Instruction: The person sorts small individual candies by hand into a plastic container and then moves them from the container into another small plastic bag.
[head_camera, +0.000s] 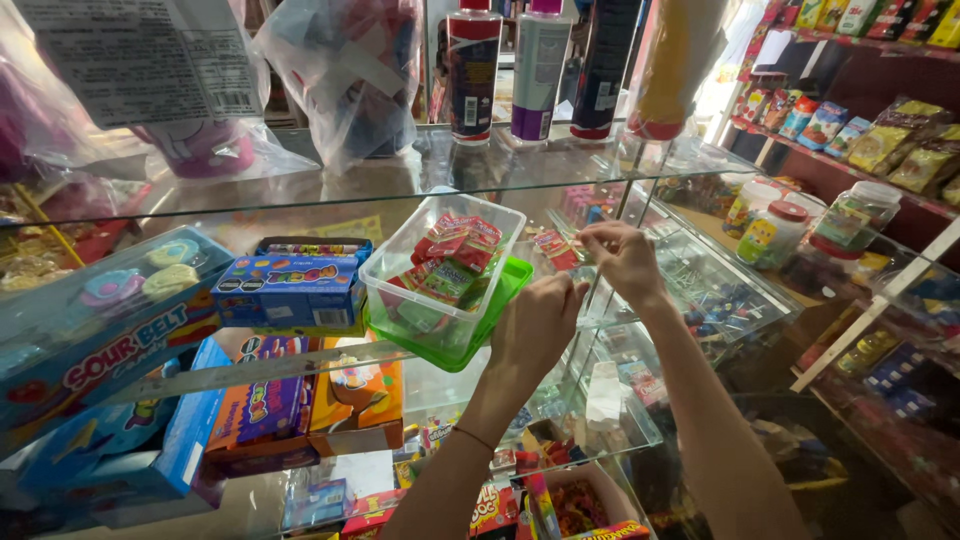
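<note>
Both hands, left hand (535, 325) and right hand (622, 258), pinch a small red sweet packet (556, 249) with closed fingers just right of the clear tub (400, 262).

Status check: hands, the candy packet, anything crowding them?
Both hands, left and right, pinch a small red candy packet. Clear plastic tub of packets just beside. Glass shelf overhead.

This is a small shop selling sweets. Glass shelves (300, 195) across the middle of the frame carry candy boxes (290, 290) and bottles (472, 70), while wall racks (850, 160) at the upper right hold snack packets (900, 140) and lidded jars (775, 232).
</note>
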